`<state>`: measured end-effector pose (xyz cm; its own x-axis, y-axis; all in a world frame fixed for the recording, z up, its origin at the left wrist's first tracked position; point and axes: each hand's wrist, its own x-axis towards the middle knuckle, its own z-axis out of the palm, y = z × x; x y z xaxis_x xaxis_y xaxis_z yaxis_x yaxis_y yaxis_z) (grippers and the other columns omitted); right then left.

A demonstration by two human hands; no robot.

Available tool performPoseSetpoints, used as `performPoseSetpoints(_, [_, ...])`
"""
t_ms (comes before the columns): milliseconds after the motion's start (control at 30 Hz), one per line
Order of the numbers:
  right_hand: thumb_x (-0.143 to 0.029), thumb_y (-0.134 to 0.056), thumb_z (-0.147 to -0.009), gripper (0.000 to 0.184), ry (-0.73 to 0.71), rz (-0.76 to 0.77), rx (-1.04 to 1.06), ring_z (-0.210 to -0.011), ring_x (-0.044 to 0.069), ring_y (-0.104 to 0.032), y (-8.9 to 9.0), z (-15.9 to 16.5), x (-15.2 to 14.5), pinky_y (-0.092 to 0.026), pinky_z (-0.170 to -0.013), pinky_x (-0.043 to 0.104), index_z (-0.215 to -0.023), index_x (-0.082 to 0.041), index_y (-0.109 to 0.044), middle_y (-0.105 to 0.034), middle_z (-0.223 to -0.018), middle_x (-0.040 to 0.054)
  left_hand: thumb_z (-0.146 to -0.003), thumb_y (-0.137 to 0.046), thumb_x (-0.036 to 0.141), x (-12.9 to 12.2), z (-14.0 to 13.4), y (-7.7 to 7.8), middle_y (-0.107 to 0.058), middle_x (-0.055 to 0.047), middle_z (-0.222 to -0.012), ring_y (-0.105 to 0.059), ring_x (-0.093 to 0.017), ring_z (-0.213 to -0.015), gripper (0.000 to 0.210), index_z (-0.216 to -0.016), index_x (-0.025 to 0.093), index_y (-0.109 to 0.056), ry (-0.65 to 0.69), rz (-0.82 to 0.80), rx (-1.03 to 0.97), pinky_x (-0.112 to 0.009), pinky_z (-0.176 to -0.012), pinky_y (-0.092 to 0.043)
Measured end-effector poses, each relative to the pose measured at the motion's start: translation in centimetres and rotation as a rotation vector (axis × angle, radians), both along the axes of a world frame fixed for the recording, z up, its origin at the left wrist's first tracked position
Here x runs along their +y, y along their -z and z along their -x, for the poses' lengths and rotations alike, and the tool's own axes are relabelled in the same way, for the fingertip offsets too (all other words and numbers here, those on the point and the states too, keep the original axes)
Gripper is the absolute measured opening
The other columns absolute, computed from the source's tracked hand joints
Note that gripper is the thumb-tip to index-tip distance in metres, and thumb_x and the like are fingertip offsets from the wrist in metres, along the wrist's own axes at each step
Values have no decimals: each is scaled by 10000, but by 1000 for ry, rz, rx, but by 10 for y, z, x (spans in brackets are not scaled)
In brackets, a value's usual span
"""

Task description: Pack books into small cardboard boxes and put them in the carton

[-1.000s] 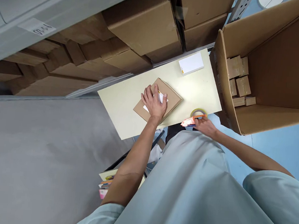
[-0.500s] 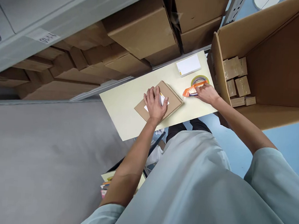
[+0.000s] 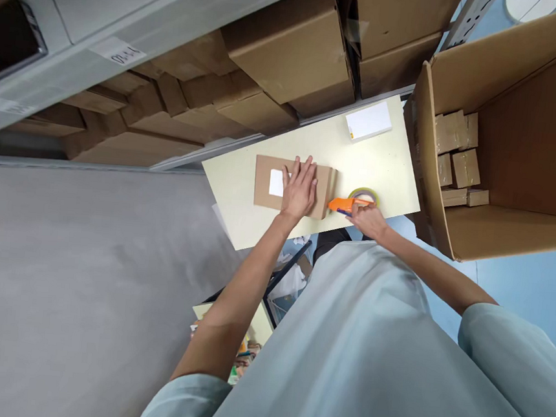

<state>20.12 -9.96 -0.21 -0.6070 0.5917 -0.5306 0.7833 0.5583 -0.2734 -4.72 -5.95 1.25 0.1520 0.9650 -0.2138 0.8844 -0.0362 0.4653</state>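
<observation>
While the left hand (image 3: 300,188) presses a box, the right clutches a tape dispenser

As the left palm bears down on the small cardboard box (image 3: 268,165), its fingers lie extended and slightly fanned across the top, pinching nothing; they partly cover a white label (image 3: 275,183). The box lies flat on the cream tabletop (image 3: 393,163), near the edge closest to the person.

The right hand (image 3: 369,221) is closed around the orange tape dispenser (image 3: 341,204), fingers curled about its body; their exact placement is hard to make out. Its front end points at the box's right end, right up close, though whether they touch I cannot tell. A yellow-green tape roll (image 3: 375,193) sits at the dispenser's rear, beside the fingers.

Farther back on the tabletop lies a white stack (image 3: 369,120). To the right stands a large open carton (image 3: 532,140) with small boxes (image 3: 465,168) inside.
</observation>
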Motion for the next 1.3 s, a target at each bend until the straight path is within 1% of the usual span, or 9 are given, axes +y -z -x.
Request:
performPoseSetpoints(200, [-365, -428, -1143, 569, -40, 54, 94, -1013, 356, -766, 0, 44, -22, -525, -927, 466, -1472, 97, -477, -769, -1093, 315, -1105, -416, 338, -16, -7, 4, -287, -114, -1821, -121, -282, -1730, 443, -1447, 250, -684, 76, -8, 34, -658, -1377, -38])
performPoseSetpoints(433, [-366, -454, -1132, 530, -127, 66, 78, -1035, 358, -773, -2, 25, -23, -505, -972, 462, -1410, 79, -526, -777, -1083, 304, -1074, -486, 375, -19, -7, 11, -367, -94, -1792, -137, -279, -1726, 442, -1445, 263, -697, 63, -12, 4, -618, -1393, 20])
performPoseSetpoints(567, [-345, -478, -1116, 504, -169, 32, 52, -988, 356, -781, -2, -2, -32, -487, -969, 459, -1428, 45, -542, -792, -1078, 280, -1073, -498, 380, -20, -8, 11, -344, -88, -1803, -118, -289, -1729, 452, -1474, 272, -677, 51, -10, -17, -625, -1391, 33])
performPoseSetpoints(700, [-370, -461, -1123, 556, -185, -14, -46, -958, 354, -778, -7, -53, -31, -457, -946, 441, -1466, 63, -529, -803, -1039, 267, -1057, -545, 380, -21, -9, 12, -307, -76, -1819, -116, -315, -1729, 460, -1496, 298, -655, 47, -8, -44, -644, -1387, 44])
performPoseSetpoints(833, [-408, -447, -1134, 531, -214, -90, -96, -896, 337, -766, -19, -119, -5, -427, -914, 418, -1373, 40, -601, -804, -982, 252, -1049, -567, 365, -21, -10, 12, -317, -73, -1816, -121, -317, -1729, 452, -1485, 292, -660, 53, -9, -69, -649, -1386, 37])
performPoseSetpoints(933, [-438, -428, -1140, 506, -198, -149, -112, -848, 332, -743, -25, -144, 32, -413, -911, 424, -1244, 3, -653, -798, -946, 242, -1062, -533, 345, -21, -11, 12, -330, -71, -1810, -122, -298, -1729, 436, -1470, 285, -672, 66, -13, -54, -638, -1388, 40])
performPoseSetpoints(1000, [-436, -420, -1141, 511, -168, -198, -108, -859, 334, -733, -26, -137, 60, -406, -944, 447, -1252, 11, -641, -797, -972, 254, -1067, -515, 331, -23, -12, 12, -337, -72, -1806, -131, -291, -1727, 433, -1466, 282, -678, 111, -10, -40, -633, -1390, 43])
performPoseSetpoints(1133, [-408, -422, -1129, 497, -159, -247, -75, -951, 350, -731, -23, -87, 103, -389, -1028, 483, -1291, 22, -611, -795, -1050, 259, -1072, -510, 316, -35, -14, 13, -343, -86, -1800, -159, -292, -1720, 420, -1450, 277, -691, 237, -12, -27, -630, -1396, 19])
performPoseSetpoints(1300, [-383, -414, -1115, 494, -138, -184, -64, -1032, 398, -738, -23, -48, 106, -393, -1074, 519, -1308, 37, -591, -782, -1113, 290, -1080, -513, 308, -51, -13, 17, -322, -100, -1806, -137, -296, -1721, 416, -1460, 270, -678, 238, -43, 21, -638, -1393, 18])
